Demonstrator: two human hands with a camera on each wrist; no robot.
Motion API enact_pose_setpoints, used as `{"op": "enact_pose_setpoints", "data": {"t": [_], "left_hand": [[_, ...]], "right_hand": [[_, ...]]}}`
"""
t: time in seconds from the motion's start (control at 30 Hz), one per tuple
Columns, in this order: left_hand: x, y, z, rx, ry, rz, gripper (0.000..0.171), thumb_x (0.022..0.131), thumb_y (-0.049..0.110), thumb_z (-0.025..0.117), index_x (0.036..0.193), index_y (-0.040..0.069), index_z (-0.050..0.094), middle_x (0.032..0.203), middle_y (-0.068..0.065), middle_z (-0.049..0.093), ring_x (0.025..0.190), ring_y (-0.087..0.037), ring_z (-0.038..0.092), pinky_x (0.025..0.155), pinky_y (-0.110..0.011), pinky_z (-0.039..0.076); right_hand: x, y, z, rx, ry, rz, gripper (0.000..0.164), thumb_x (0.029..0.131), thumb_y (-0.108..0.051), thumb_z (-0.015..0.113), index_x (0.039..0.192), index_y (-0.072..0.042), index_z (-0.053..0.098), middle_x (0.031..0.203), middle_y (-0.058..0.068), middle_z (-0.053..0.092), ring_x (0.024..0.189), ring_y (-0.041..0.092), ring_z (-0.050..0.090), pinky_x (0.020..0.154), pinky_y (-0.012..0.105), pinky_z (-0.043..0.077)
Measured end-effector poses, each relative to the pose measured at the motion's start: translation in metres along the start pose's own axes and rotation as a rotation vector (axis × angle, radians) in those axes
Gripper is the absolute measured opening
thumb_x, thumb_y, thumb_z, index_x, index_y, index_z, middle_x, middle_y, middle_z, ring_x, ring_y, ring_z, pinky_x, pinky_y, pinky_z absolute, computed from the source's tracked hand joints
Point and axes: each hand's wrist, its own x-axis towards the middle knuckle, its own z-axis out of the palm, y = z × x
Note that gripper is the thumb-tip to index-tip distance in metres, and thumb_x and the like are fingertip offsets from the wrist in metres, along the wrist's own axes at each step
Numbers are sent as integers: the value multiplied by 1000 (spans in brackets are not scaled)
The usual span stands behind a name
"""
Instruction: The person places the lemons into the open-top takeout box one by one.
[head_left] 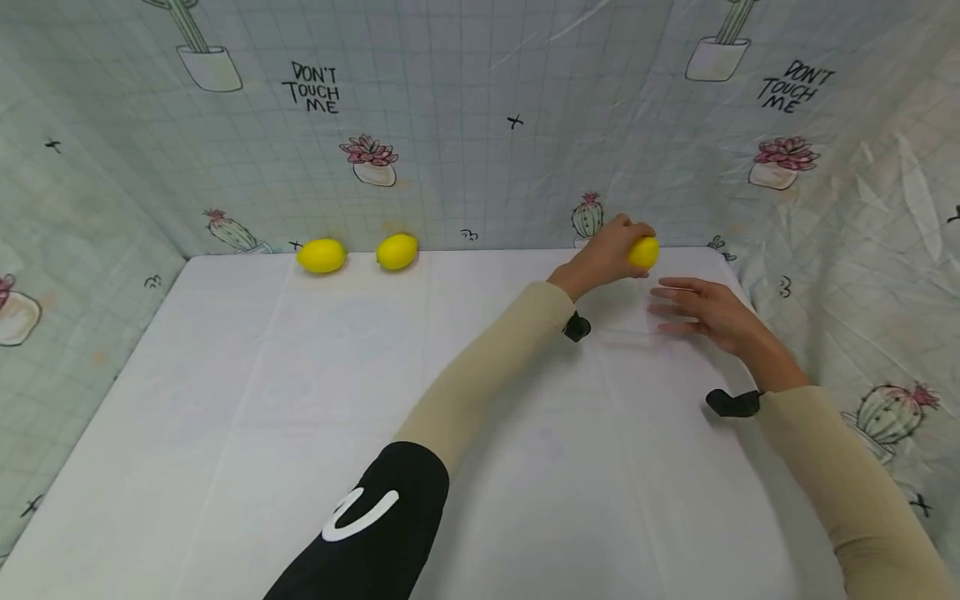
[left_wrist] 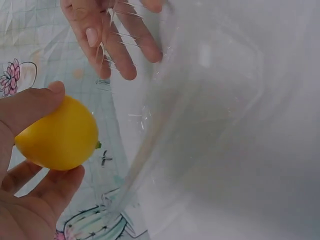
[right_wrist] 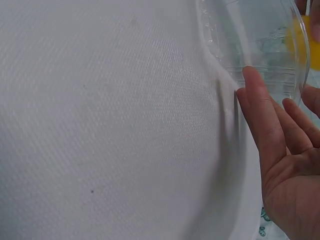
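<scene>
This looks like a screened-off tabletop booth, a white-covered table (head_left: 315,375) hemmed in by creased curtains (head_left: 450,92) printed with potted cacti (head_left: 891,414) (and the words "DON'T TOUCH ME" (head_left: 313,87)), hiding the wider room.

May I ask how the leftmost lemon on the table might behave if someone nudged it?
The leftmost lemon would probably roll, perhaps crookedly, since it looks rounded but longer than wide. It is likely firm, as the similar held lemon shows no visible dent in the left hand.

Clear glossy plastic container (right_wrist: 265,42), smooth lemon (left_wrist: 60,132), matt finely textured tablecloth (right_wrist: 120,120), crinkled cloth-like backdrop (head_left: 877,250)
</scene>
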Motion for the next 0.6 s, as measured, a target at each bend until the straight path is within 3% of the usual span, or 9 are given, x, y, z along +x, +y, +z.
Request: {"op": "enact_pose_setpoints", "data": {"t": [0.1,0.23,0.4,0.6], "left_hand": [[8,3,2,22,-25,-24,63,90,33,79,146,18,53,135,-4,52,116,-14,52,99,-20,44],[18,3,8,74,-47,-70,62,91,33,78,146,19,54,136,0,57,116,-13,52,98,-20,44],[29,14,21,160,-63,-100,59,91,34,78,145,24,55,136,5,59,118,-13,51,100,-21,42],[31,23,24,122,-47,-168,55,88,29,81,139,27,61,132,2,52,114,-15,49,97,-22,45]], "right_hand": [[0,1,1,4,0,1,65,107,-33,51,160,-5,26,164,18,30,117,7,66,92,36,58],[2,1,3,2,-2,-3,66,107,-34,52,160,-4,27,162,14,36,115,6,66,92,36,58],[-4,3,0,-13,8,-13,66,106,-35,53,160,-4,27,160,12,40,117,8,66,93,37,58],[-4,3,0,4,13,-39,65,107,-29,53,158,0,26,161,16,37,121,13,65,92,39,58]]}}
